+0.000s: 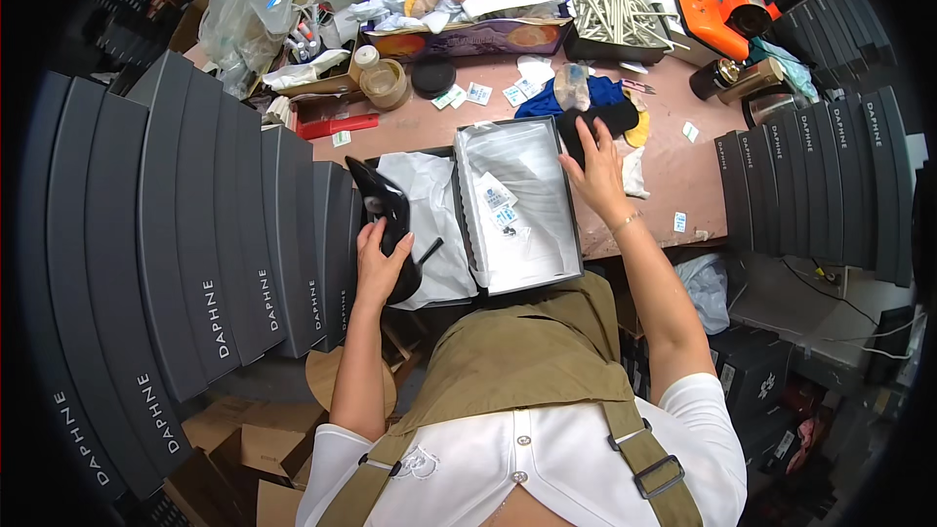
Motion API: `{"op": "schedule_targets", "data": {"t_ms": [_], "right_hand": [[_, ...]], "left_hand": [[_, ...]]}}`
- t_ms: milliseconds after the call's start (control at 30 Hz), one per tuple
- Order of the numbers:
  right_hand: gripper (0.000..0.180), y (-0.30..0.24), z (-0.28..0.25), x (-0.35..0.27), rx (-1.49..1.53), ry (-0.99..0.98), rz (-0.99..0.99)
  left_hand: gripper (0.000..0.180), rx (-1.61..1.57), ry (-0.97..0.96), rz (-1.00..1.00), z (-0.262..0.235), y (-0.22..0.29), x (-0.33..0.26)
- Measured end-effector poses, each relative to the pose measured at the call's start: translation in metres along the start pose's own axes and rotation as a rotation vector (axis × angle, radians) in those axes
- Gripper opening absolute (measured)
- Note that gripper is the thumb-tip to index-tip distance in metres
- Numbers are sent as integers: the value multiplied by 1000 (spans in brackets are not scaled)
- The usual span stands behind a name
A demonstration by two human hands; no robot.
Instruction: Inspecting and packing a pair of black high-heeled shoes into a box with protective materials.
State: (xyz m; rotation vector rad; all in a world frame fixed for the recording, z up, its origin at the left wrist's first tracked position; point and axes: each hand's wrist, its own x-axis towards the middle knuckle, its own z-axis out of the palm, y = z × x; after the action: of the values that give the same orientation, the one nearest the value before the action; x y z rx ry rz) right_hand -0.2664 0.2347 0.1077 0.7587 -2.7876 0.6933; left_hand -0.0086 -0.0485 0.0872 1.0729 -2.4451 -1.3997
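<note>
Many dark boxes (210, 224) beside black shoe (393, 207)

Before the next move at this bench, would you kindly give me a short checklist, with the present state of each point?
1. Left hand has hold of the glossy black high-heeled shoe: ok.
2. Right hand has a firm grip on the soft-looking black item: cannot tell; the fingers are over it.
3. Open dark-grey cardboard box has crumpled white tissue paper in its left half: ok.
4. Small white printed packets lie inside the right half: ok.
5. Space around the black item is uncluttered: not ok; a bright blue cloth lies right beside it.
6. Shoe is free of the box edge: cannot tell.
</note>
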Motion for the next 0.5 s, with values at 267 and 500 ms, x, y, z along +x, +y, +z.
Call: {"op": "schedule_targets", "data": {"t_ms": [267,500], "right_hand": [[45,-20,58,-20,-158,-331,-259],[22,-22,21,-42,630,-165,66]], "left_hand": [[50,-151,-327,421,71,96,-48],[96,-524,-337,-104,190,46,-6]]}}
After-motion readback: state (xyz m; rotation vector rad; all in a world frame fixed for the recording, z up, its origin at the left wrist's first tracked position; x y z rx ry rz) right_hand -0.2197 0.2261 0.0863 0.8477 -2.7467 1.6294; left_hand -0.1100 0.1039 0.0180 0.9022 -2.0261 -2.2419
